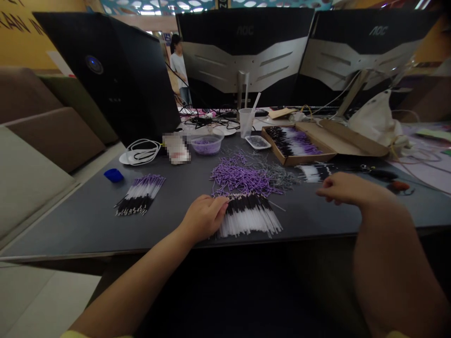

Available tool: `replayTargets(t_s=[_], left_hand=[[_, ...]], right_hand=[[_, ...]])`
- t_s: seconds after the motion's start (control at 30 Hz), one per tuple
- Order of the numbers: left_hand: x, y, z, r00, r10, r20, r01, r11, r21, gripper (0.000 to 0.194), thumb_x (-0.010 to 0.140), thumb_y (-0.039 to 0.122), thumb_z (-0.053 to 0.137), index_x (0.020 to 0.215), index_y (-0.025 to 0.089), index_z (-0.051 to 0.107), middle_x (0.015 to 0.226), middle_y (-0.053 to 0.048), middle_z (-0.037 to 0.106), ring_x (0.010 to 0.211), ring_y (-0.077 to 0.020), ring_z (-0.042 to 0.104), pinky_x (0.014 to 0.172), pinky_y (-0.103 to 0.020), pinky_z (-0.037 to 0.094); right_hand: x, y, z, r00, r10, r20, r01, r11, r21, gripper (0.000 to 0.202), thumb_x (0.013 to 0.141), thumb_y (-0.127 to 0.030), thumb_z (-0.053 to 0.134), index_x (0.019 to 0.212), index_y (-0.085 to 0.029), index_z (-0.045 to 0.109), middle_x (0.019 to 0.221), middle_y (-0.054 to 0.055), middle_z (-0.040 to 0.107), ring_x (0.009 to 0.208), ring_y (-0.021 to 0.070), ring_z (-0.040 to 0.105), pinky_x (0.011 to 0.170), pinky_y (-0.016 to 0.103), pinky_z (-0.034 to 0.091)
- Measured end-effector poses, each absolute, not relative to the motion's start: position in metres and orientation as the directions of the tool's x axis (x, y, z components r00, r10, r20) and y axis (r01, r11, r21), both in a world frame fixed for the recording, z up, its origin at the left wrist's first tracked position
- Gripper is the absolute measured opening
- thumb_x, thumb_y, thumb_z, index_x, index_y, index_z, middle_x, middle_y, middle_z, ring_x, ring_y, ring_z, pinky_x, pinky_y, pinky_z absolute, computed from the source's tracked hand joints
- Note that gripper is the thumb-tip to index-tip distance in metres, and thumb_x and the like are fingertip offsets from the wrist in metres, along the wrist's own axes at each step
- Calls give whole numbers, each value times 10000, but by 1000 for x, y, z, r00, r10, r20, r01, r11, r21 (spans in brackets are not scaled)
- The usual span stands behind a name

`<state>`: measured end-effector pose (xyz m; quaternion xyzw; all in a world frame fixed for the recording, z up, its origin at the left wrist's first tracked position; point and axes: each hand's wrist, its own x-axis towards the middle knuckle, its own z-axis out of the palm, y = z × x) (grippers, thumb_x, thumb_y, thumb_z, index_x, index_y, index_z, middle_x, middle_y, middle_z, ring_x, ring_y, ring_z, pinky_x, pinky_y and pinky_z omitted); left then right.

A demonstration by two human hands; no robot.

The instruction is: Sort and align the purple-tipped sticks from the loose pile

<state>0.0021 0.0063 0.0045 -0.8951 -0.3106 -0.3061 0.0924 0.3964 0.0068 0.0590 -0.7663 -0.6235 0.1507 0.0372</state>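
Observation:
A row of thin sticks (250, 218), clear white at the near end and black with metallic tips at the far end, lies at the table's front edge. My left hand (204, 216) rests at the row's left side, thumb and fingers closed on a thin stick over the black ends. My right hand (341, 188) hovers to the right, fingertips pressed together; anything between them is too small to make out. Beyond it lies a small group of white sticks (312, 172). Behind the row spreads a heap of small purple pieces (239, 176), with grey pieces (282, 176) beside it.
At left, purple-ended sticks (143, 192) lie near a blue cup (113, 175). A tub (206, 143), a small tray (258, 142), a plastic cup (245, 123) and a cardboard box (306, 159) of sticks stand behind. Monitors (246, 51) and a computer case (112, 75) border the table.

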Motion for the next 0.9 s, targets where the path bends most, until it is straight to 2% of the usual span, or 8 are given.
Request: replayTargets(t_s=[0.1,0.27,0.37,0.47,0.6,0.73,0.83,0.9], left_hand=[[1,7,4,619,489,615,608,-794,20,172,929,206,433,943,143,591,723,-47,672,637,-162,598,688,-323,482],[-1,7,3,617,491,615,596,-802,43,146,907,188,467,939,141,602,751,-49,677,647,-157,598,701,-327,476],[-1,7,6,622,482,617,568,-820,67,151,898,186,488,958,153,624,854,-65,687,787,-173,623,758,-340,479],[0,6,8,606,458,650,555,-829,67,155,883,182,524,968,181,654,990,-76,658,948,-187,594,833,-359,468],[-2,5,9,578,451,680,612,-791,4,158,874,211,562,970,205,686,814,-54,598,778,-167,544,718,-319,456],[-3,5,4,627,407,664,549,-836,-6,191,889,180,537,1040,159,652,638,-7,572,607,-129,504,595,-263,422],[-2,5,3,626,398,671,503,-863,43,215,888,154,511,1072,144,621,764,-43,658,674,-135,569,638,-269,473],[-2,4,5,632,419,652,491,-867,81,245,881,133,491,1097,147,607,904,-75,683,792,-156,610,716,-296,510]], right_hand=[[403,7,49,194,854,-483,889,-361,-280,247,770,-275,611,567,-135,619,616,143,662,456,136,567,478,280,404],[395,9,44,170,830,-532,896,-355,-268,242,748,-148,544,508,-149,581,600,136,647,421,103,530,490,283,388],[385,14,42,165,854,-493,932,-298,-204,168,684,-144,558,517,-163,563,535,77,614,437,129,527,474,270,369],[369,21,40,105,929,-354,967,-178,-180,77,666,-189,566,590,-180,559,561,31,606,514,147,541,488,257,348],[346,25,39,-86,978,-189,973,42,-226,80,684,-239,544,623,-189,533,626,16,604,591,152,532,521,258,338],[324,20,40,-234,972,-18,882,205,-424,51,692,-206,539,652,-197,509,627,-10,573,578,134,533,532,251,371],[303,14,40,-276,961,-2,636,182,-750,48,736,-219,563,765,-202,530,619,-32,555,512,115,552,491,238,434],[287,10,40,-268,963,16,435,136,-890,175,741,-261,624,891,-203,555,663,-30,573,498,112,560,444,233,456]])
